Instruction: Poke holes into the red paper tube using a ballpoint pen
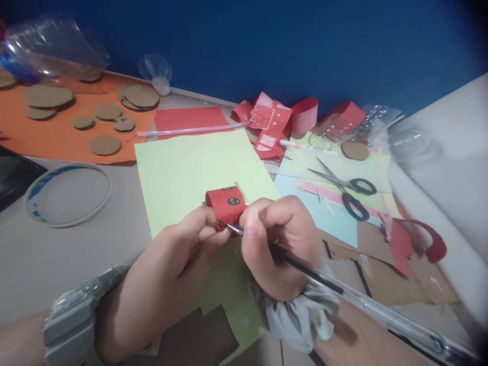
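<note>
A small red paper roll [227, 200] with black-inked eyes and a patterned band is pinched in my left hand [171, 264], thumb in front and fingers behind. Closed round a clear-barrelled black pen [316, 277] is my right hand [282, 244]. The pen's metal tip touches or nearly touches the inked band on the roll's lower part. Both hands are over a pale green paper sheet [198, 162], which has a cut-out notch near me. A grey watch is on my left wrist and a grey scrunchie on my right.
Scissors [343, 185] lie partly spread on coloured papers at right, near red paper scraps [406, 249]. Cardboard discs [104, 145] rest on orange paper [49, 140] at left, beside a plastic bottle [57, 46] and a tape ring [68, 221]. Red paper pieces [270, 119] stand along the blue wall.
</note>
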`<state>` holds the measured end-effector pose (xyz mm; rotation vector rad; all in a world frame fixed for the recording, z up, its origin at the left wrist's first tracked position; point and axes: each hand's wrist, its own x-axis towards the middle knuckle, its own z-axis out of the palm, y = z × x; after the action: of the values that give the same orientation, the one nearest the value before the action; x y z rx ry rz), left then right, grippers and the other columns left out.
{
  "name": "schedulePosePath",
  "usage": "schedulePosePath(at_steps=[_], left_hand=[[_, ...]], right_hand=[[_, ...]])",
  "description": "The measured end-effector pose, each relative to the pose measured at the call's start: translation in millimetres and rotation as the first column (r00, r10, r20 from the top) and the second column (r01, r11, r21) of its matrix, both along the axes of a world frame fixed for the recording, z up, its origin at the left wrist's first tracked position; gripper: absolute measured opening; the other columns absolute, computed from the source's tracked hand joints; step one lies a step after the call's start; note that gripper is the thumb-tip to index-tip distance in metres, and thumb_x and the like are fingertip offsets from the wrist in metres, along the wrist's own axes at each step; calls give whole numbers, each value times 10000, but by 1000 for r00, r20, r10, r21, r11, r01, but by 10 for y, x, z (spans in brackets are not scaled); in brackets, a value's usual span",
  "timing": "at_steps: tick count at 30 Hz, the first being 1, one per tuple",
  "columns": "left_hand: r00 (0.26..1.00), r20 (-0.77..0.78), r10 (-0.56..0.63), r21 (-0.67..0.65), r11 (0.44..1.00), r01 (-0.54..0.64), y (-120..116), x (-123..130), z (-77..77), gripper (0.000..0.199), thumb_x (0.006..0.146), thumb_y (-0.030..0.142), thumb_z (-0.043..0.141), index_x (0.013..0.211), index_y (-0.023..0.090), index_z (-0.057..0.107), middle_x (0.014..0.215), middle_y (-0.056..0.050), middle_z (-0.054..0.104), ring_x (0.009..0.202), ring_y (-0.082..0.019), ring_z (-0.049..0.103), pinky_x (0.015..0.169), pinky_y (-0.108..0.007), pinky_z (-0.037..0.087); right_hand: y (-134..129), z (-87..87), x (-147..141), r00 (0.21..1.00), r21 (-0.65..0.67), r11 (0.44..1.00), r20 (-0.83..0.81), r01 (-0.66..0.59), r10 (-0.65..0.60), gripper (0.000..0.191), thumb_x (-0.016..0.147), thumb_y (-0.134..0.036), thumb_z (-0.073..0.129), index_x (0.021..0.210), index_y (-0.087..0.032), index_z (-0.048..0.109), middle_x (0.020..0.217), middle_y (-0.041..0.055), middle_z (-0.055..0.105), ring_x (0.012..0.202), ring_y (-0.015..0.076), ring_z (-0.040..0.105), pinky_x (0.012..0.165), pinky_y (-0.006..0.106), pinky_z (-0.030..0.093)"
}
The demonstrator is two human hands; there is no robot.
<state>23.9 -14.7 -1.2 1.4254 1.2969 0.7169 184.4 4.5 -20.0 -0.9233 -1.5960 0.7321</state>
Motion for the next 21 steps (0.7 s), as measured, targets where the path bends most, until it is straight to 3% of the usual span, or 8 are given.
schedulePosePath(at_steps=[6, 11, 21], left_hand=[[999, -44, -28, -23, 999, 27, -14, 1, 4, 186, 1015, 313, 459, 878, 252, 569, 629, 57, 612, 681, -194, 620, 619, -272, 461], [998, -44, -49, 2, 999, 49, 1, -17, -11, 149, 1021, 293, 459, 943, 257, 581, 714, 62, 659, 682, -170, 614, 650, -257, 477], [989, -136, -56, 63, 996, 65, -7, -29, -47, 239, 1014, 303, 442, 780, 263, 413, 725, 29, 662, 681, -180, 625, 572, -260, 450]], right_hand=[[0, -53, -13, 998, -30, 1000, -64, 3, -5, 248, 859, -80, 669, 786, -244, 497, 692, -40, 577, 505, 86, 506, 458, 226, 432], [-4, -47, -21, 999, -16, 999, -25, 36, -36, 253, 866, -77, 677, 778, -230, 496, 705, -42, 579, 504, 70, 484, 457, 210, 412], [1, -51, -47, 999, -49, 998, -27, 34, -35, 251, 892, -140, 694, 769, -240, 498, 665, -44, 573, 459, 68, 451, 410, 213, 365]])
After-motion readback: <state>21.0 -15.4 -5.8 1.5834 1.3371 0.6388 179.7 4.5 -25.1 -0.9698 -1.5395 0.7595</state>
